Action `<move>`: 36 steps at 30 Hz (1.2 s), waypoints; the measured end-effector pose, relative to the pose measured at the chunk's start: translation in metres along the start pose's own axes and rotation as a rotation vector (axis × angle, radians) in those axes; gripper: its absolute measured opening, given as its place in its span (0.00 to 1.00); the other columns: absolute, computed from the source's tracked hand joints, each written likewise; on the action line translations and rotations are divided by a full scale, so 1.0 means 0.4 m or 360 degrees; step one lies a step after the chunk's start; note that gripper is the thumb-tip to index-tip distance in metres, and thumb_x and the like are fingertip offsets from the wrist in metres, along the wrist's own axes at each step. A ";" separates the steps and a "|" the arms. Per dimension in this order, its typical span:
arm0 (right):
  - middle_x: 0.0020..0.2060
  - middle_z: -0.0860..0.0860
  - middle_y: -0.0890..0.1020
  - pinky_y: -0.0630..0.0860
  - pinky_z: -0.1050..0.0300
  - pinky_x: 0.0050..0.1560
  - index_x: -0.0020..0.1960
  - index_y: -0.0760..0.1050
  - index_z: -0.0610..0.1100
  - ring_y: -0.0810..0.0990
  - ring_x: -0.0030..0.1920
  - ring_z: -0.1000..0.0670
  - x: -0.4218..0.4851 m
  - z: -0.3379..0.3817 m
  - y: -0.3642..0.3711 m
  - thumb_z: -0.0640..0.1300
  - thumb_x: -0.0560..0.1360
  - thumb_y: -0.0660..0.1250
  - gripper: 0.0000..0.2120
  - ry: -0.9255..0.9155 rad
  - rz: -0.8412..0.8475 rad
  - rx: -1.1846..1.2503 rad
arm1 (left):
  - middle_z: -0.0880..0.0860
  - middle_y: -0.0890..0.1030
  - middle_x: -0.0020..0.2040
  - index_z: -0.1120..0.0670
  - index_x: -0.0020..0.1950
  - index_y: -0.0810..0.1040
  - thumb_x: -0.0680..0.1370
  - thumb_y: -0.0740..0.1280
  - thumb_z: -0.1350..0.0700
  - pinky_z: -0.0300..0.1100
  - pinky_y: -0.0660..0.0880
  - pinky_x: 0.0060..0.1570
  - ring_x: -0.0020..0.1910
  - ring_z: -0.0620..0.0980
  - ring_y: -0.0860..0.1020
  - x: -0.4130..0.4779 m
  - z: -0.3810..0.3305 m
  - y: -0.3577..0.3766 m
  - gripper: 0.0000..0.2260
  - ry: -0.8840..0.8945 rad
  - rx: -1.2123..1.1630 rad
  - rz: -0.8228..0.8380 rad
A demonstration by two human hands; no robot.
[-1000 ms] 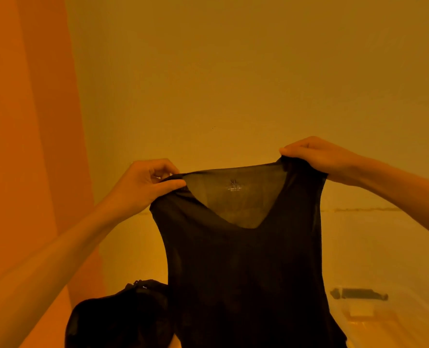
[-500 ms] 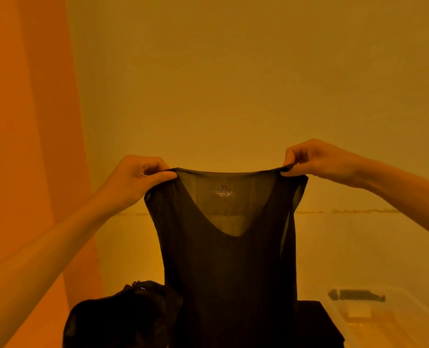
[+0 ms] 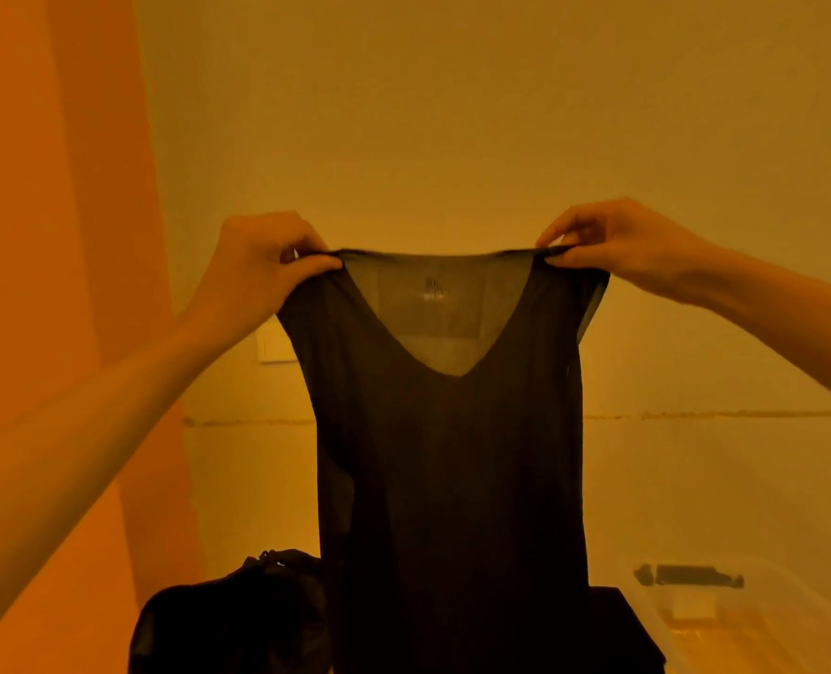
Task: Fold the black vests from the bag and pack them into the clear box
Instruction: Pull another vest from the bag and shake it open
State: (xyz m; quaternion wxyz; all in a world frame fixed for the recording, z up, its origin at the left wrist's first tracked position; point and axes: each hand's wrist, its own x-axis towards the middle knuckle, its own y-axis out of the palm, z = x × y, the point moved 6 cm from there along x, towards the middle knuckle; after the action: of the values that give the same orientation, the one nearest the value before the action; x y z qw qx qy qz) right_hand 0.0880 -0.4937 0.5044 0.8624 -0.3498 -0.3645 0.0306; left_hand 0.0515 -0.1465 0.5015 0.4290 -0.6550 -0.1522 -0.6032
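A thin, sheer black V-neck vest [image 3: 452, 454] hangs upright in the air before a pale wall, stretched by its two shoulder straps. The left hand [image 3: 257, 265] pinches the left strap between curled fingers and thumb, and the right hand [image 3: 617, 245] pinches the right strap the same way, so the neckline runs taut between them. Below, a dark mesh bag [image 3: 228, 620] sits left of the hem and a clear plastic box [image 3: 754, 620] right of it.

I counted one sheer black V-neck vest [image 3: 452, 479], one dark soft bag [image 3: 228, 625] and one clear plastic box [image 3: 792, 605] in view.
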 end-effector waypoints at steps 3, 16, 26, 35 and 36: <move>0.41 0.46 0.83 0.73 0.55 0.46 0.46 0.84 0.44 0.79 0.43 0.54 0.036 0.082 -0.089 0.46 0.77 0.73 0.06 -0.0036 -0.0213 -0.0056 | 0.54 0.82 0.40 0.61 0.44 0.83 0.76 0.76 0.55 0.29 0.69 0.38 0.37 0.49 0.78 0.095 -0.016 -0.074 0.09 0.0047 0.0134 -0.0133; 0.37 0.48 0.80 0.72 0.57 0.43 0.42 0.81 0.45 0.78 0.41 0.52 -0.032 0.135 -0.137 0.48 0.77 0.72 0.08 -0.0150 -0.0357 0.0178 | 0.42 0.82 0.36 0.55 0.45 0.85 0.75 0.76 0.57 0.29 0.71 0.34 0.34 0.38 0.77 0.055 -0.060 -0.129 0.03 -0.0271 -0.0302 -0.0177; 0.35 0.52 0.81 0.76 0.67 0.38 0.40 0.83 0.48 0.81 0.38 0.56 -0.149 0.176 -0.139 0.50 0.70 0.71 0.06 -0.0224 -0.0058 0.0388 | 0.41 0.83 0.35 0.40 0.36 0.85 0.72 0.76 0.52 0.30 0.72 0.37 0.37 0.38 0.80 0.012 -0.143 -0.213 0.07 -0.0127 -0.0716 0.0056; 0.40 0.45 0.80 0.75 0.56 0.49 0.44 0.81 0.38 0.80 0.43 0.51 -0.081 0.051 0.008 0.51 0.75 0.70 0.14 0.0084 0.0210 0.0149 | 0.48 0.84 0.38 0.51 0.42 0.84 0.75 0.75 0.55 0.36 0.76 0.34 0.38 0.43 0.82 -0.044 -0.053 -0.044 0.03 -0.0264 -0.0378 0.0317; 0.40 0.46 0.80 0.73 0.55 0.50 0.44 0.82 0.39 0.79 0.43 0.52 -0.069 0.007 0.042 0.51 0.76 0.71 0.15 0.0154 0.0256 0.0049 | 0.50 0.84 0.39 0.52 0.43 0.85 0.75 0.75 0.53 0.39 0.77 0.35 0.38 0.47 0.82 -0.066 -0.018 0.013 0.04 -0.0294 -0.0293 0.0418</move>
State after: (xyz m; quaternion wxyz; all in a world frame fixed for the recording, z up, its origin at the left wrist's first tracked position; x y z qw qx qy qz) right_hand 0.0694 -0.4880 0.4786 0.8791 -0.3656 -0.2927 0.0884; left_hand 0.0445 -0.1466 0.4746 0.4266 -0.7582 -0.0483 -0.4907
